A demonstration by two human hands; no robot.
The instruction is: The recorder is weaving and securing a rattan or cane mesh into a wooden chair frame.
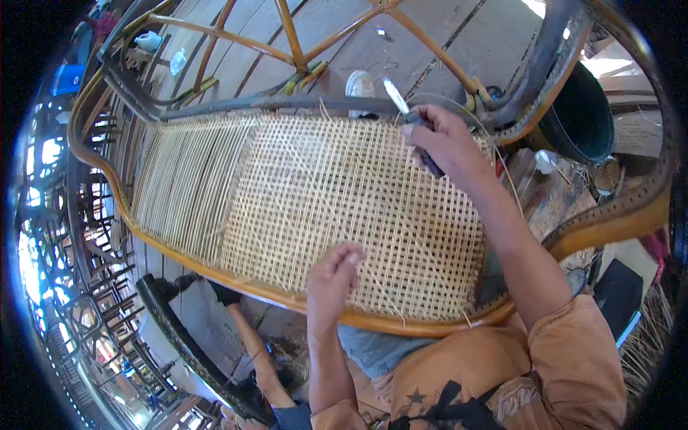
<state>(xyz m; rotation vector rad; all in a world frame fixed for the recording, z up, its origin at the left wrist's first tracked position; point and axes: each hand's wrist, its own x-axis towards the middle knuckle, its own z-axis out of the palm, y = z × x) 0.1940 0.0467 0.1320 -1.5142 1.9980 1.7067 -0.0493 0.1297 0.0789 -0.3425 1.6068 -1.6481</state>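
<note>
From my distant seat I look down at a woven cane panel (344, 193), which is stretched inside a curved rattan seat frame (279, 293). The frame carries it on all sides, I think so that the strands stay tight and flat. Toward the frame's left end there are only parallel strands (190, 183), running from the far edge to the near edge; the rest is an open lattice with some diagonals.

My right hand (446, 143) is near the frame's far edge, toward its right end. Its grip is closed around the dark handle of a knife (395, 97), with the blade pointing up and away from the body. Probably it is held so in order that the edge does not touch the cane. A loose strand (509, 176) curves beside this hand and arm.

My left hand (332, 283) is over the panel, close to the near edge. Its fingers are curled and almost together, but I cannot tell if this grip has hold of a thin strand or of nothing.

Beyond the far edge I see a white shoe (360, 84); past the right end stands a dark bucket (584, 115).
</note>
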